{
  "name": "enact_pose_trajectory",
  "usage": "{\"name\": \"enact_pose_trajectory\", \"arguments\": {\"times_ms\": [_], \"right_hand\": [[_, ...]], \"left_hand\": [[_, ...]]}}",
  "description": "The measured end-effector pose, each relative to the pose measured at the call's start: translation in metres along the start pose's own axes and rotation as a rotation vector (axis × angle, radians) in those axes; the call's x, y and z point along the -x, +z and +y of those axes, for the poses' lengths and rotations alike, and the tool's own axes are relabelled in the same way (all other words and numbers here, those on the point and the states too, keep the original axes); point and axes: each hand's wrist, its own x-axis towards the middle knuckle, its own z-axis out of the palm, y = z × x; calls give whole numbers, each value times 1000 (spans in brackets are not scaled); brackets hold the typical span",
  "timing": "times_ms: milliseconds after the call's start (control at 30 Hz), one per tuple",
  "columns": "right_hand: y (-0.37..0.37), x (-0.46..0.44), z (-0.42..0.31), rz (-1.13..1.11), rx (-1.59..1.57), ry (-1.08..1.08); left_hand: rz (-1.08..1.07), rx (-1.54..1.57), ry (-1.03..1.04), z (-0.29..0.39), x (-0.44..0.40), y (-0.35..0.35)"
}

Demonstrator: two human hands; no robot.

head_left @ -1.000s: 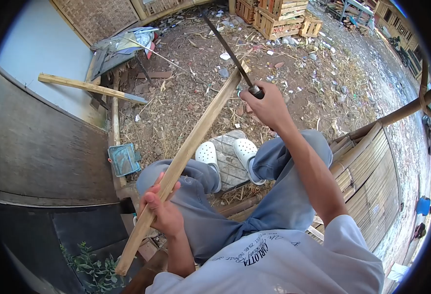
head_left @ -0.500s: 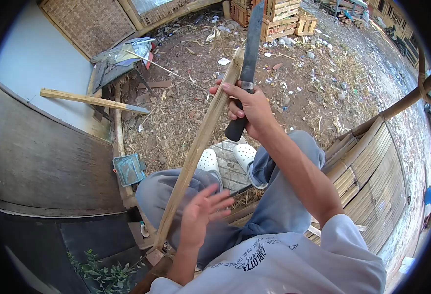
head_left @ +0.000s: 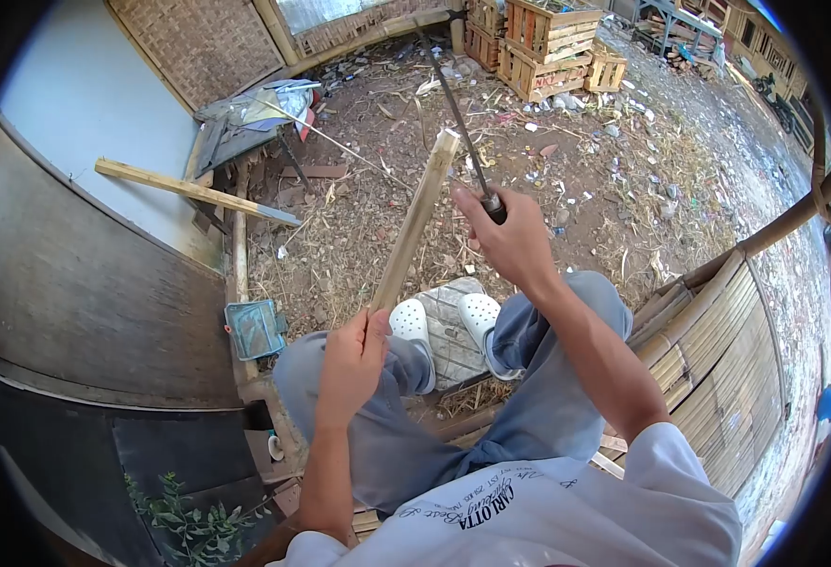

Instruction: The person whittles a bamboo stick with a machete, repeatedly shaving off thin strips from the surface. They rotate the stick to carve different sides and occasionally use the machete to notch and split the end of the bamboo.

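My left hand [head_left: 351, 364] is wrapped round the lower part of a long wooden stick [head_left: 413, 227]. The stick slants up and away from me, its pale cut end uppermost. In my right hand [head_left: 513, 236] is a machete [head_left: 455, 111], gripped by its dark handle, which my fingers mostly hide. Its blade points up and away, seen nearly edge-on, just right of the stick's far end. A narrow gap shows between blade and stick. Both hands are above my knees.
White clogs [head_left: 410, 326] on my feet rest on a wooden board [head_left: 448, 321]. A bamboo bench [head_left: 718, 350] is at right. Wooden crates [head_left: 548, 47] stand at the back on littered ground. Left are a propped plank [head_left: 193, 192], a blue plastic basket [head_left: 254, 330] and a leafy plant [head_left: 193, 515].
My left hand, open before, has closed round the stick. My right hand has let go of the stick, keeping the machete, which has turned edge-on and tilted left.
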Motion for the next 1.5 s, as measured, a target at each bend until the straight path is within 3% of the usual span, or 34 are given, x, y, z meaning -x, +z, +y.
{"name": "enact_pose_trajectory", "arguments": {"times_ms": [67,133,200,233,267,367,400,467,500,567,600,700,800,867,900,1000,1133,1267,1367,1467,1500], "right_hand": [[-9,6,-10,-138,535,-162],[-5,9,4,-177,610,-252],[2,8,4,-362,886,-506],[1,5,-1,-357,981,-413],[-8,-10,0,-314,990,-451],[-64,-94,-3,46,1048,-113],[-69,-95,-3,41,1052,-118],[-74,-95,-8,82,988,-192],[-59,-76,-11,86,939,-335],[-33,-53,-9,-48,903,-386],[-20,-39,-16,-186,784,-274],[8,-19,-11,-323,735,-307],[23,-8,2,-244,502,-326],[23,-1,-3,-108,232,-52],[20,-5,3,-89,240,-24],[23,-15,7,3,2,-46],[16,-30,5,39,-286,1],[1,-38,5,82,-320,3],[0,-37,9,82,-273,34],[-1,-33,11,83,-245,84],[-1,-33,10,85,-281,72]], "left_hand": [[26,-30,14,4,2,2],[33,-59,21,6,4,8],[112,-92,134,6,4,12],[109,-96,138,7,5,12],[92,-109,97,8,8,10],[45,-132,37,1,16,5],[4,-148,41,-2,15,5],[25,-138,56,-4,4,2],[34,-129,45,-6,4,5],[-26,13,-40,-5,3,4],[-78,144,-108,-2,0,0],[-216,333,-303,5,-6,-12],[-329,471,-371,2,-16,-18],[-364,456,-381,4,-21,-16],[-411,437,-365,6,-25,-15],[-402,345,-280,18,-40,-15],[-406,178,-337,39,-39,-26],[-522,64,-276,19,-25,-42],[-479,144,-278,11,-18,-40],[161,-161,229,48,4,-56],[371,-57,474,63,11,-69]]}}
